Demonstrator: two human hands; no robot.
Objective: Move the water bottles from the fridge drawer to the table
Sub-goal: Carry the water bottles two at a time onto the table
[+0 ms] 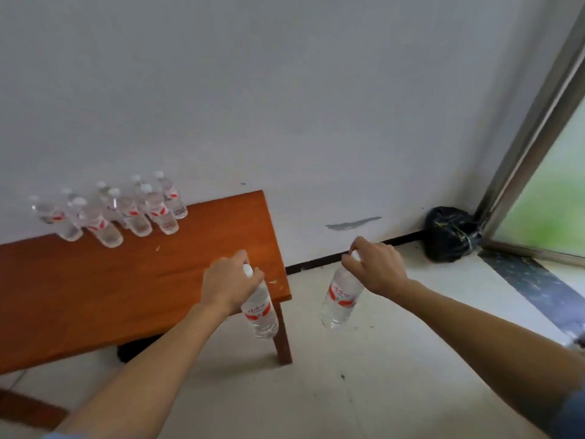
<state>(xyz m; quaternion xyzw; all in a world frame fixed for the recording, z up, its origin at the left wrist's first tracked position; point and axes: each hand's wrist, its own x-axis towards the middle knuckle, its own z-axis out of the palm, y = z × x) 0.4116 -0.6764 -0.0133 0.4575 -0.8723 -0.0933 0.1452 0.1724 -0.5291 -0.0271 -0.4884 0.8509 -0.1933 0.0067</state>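
Left hand (225, 285): fingers clamped on cap end of water bottle (260, 312), bottle hanging at near right corner of wooden table (95, 289). Right hand (376, 267): fingers clamped on neck of second bottle (340, 299), over floor. Bottle cluster (126, 210) upright at table's far edge.

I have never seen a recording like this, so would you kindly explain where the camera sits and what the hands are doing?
There is no machine here: a person wears one camera on the head, looking forward and down, so both bare arms reach into view. The left hand grips a water bottle by its cap end, near the corner of the wooden table. The right hand grips a second bottle the same way, above the floor. A cluster of bottles stands at the table's far edge by the wall. A black bag lies in the corner.
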